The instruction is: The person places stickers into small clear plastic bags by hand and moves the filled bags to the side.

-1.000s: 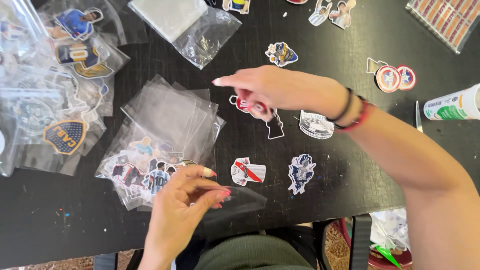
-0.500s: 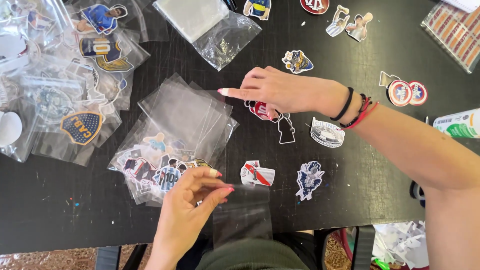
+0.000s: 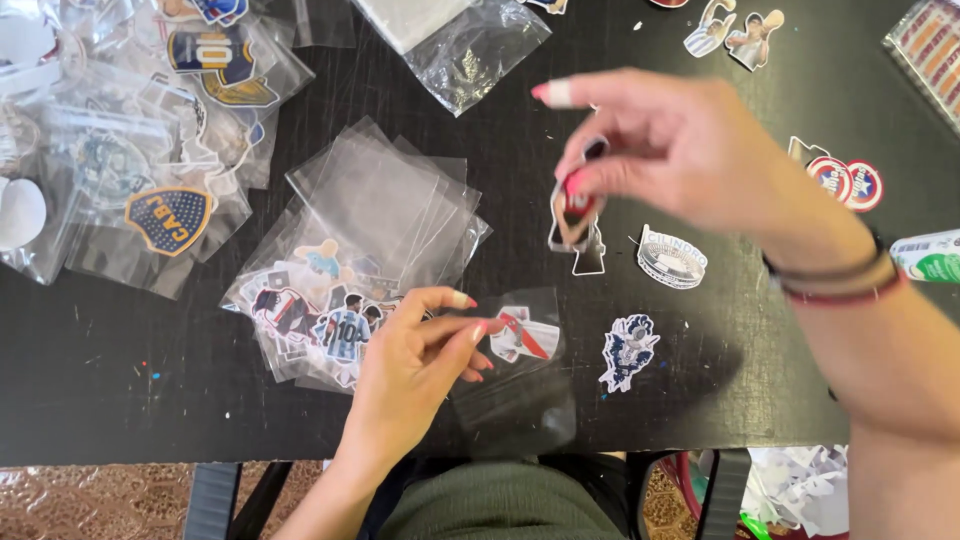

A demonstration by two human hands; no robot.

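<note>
Right hand [image 3: 690, 150] now lifted off the black table [image 3: 120, 400] with a sticker [image 3: 575, 215] pinched in its fingertips, left hand [image 3: 415, 365] nearer, fingers pinching a clear sleeve [image 3: 515, 385], stack of sleeves [image 3: 385, 205] beyond, loose stickers [image 3: 630, 350] beside.

The small bags [image 3: 385, 195] are thin, clear, glossy plastic, crinkled where they catch light. The die-cut stickers [image 3: 628, 350] look like smooth printed paper with white borders. The black table [image 3: 120, 400] is matt, faintly speckled.
</note>
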